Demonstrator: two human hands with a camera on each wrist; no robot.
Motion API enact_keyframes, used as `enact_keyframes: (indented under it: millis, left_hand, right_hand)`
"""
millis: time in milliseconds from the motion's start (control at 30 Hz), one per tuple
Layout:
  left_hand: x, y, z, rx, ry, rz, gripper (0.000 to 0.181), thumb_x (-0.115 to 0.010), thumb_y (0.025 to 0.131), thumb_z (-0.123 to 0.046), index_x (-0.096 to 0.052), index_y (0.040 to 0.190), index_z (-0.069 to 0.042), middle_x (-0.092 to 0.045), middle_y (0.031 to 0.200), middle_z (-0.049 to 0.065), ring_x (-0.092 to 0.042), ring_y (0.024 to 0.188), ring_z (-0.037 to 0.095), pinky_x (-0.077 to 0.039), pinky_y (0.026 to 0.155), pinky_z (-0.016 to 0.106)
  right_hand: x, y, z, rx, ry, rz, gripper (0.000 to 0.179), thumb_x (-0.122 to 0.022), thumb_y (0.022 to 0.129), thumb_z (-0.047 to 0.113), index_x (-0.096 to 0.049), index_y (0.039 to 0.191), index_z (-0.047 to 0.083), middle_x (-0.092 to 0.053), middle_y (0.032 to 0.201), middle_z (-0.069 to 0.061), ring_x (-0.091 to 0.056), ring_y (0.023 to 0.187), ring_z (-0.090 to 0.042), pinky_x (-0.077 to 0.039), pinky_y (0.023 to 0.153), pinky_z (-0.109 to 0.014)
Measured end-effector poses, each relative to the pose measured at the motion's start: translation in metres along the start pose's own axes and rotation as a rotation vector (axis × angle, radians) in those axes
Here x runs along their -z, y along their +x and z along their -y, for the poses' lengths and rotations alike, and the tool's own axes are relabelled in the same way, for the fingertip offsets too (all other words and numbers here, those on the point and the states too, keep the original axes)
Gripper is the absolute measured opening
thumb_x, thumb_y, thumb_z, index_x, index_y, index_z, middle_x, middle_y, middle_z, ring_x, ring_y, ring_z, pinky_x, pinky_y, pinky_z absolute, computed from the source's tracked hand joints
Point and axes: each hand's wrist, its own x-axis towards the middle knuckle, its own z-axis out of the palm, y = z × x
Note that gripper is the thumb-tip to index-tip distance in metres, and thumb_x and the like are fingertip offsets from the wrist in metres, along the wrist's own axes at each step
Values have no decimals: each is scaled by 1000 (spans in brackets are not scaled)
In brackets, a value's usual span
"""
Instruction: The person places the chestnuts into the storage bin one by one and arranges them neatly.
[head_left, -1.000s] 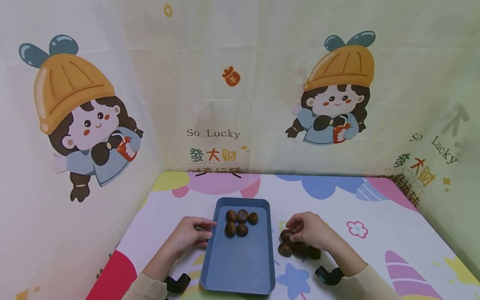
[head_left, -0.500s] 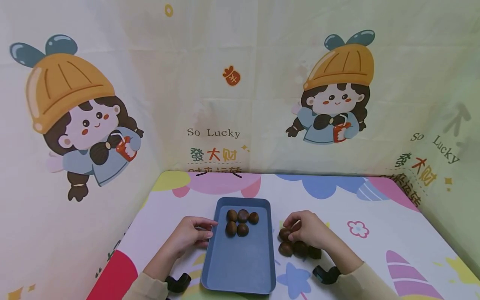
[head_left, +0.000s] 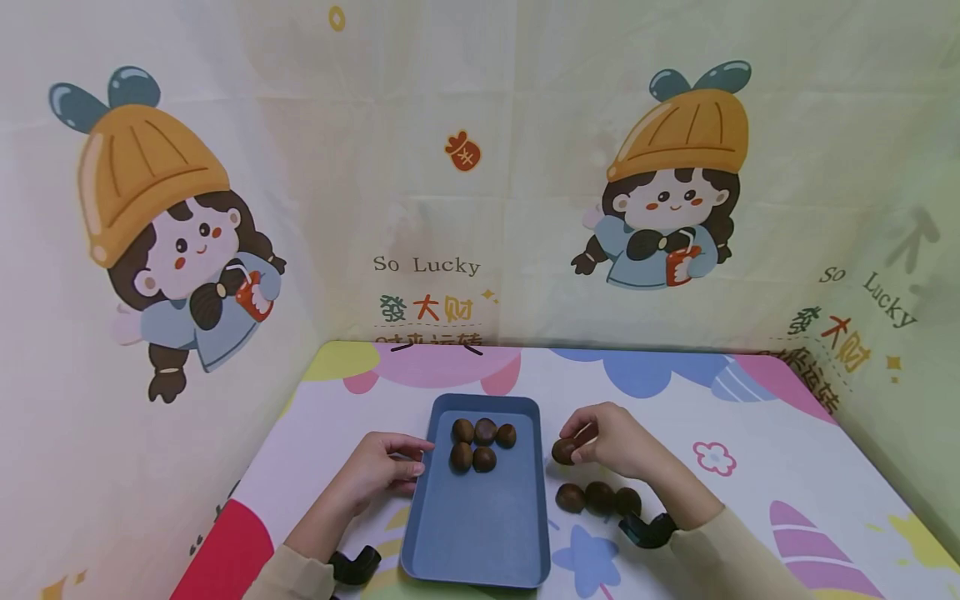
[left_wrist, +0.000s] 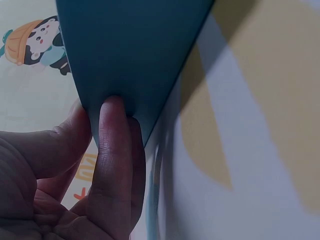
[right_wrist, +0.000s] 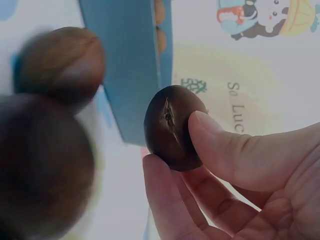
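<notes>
Between thumb and fingers, my right hand (head_left: 617,442) pinches a dark brown chestnut (head_left: 564,452) just right of the blue tray (head_left: 480,542). The right wrist view shows a slit in the shell of this pinched chestnut (right_wrist: 172,127). Several chestnuts (head_left: 462,457) sit in two rows in the far part of the tray. On the table below my right hand lie three more chestnuts (head_left: 599,498) in a row. My left hand (head_left: 378,467) touches the tray's left side with its fingertips. Its fairly straight fingers (left_wrist: 115,150) rest against the outer wall in the left wrist view.
A patterned cloth (head_left: 667,433) covers the table. Cartoon-printed fabric walls (head_left: 525,208) rise behind it and at both sides. Black wrist devices (head_left: 648,530) sit below both hands, the right one close to the chestnut row.
My right hand has lifted one chestnut from the group and moved it away from me and slightly left. My left hand and the tray stay put.
</notes>
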Motion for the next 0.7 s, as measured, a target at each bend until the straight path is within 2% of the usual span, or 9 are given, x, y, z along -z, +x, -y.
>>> enact_keyframes:
  millis: [200, 433, 567, 700]
  left_hand:
    - [1, 2, 2, 3, -4, 2, 37, -79, 93, 4, -75, 129, 5, -76, 112, 18, -73, 84, 15, -68, 70, 35]
    - [2, 3, 2, 1, 5, -3, 36, -79, 93, 4, -75, 129, 5, -77, 110, 14, -73, 85, 15, -69, 71, 35]
    - [2, 3, 3, 2, 7, -6, 36, -79, 93, 4, -76, 129, 4, -77, 110, 14, -73, 84, 15, -69, 71, 36]
    - [3, 4, 3, 5, 6, -7, 36, -79, 93, 4, -75, 129, 4, -77, 109, 14, -73, 82, 15, -69, 71, 35]
  right_hand:
    - [0, 11, 12, 4, -27, 9, 24, -82, 86, -3, -81, 100, 16, -79, 95, 1, -72, 87, -17, -62, 78, -35]
    - [-4, 23, 24, 44, -11, 46, 25, -82, 84, -4, -81, 102, 14, -80, 97, -1, -74, 91, -17, -63, 77, -35]
    - [-7, 30, 31, 59, -11, 68, 24, -83, 83, -4, -82, 100, 13, -80, 95, 0, -74, 89, -16, -65, 80, -35]
    - [-10, 37, 38, 71, -34, 92, 23, -84, 82, -5, -82, 95, 13, -79, 90, 1, -73, 85, -13, -64, 78, -32]
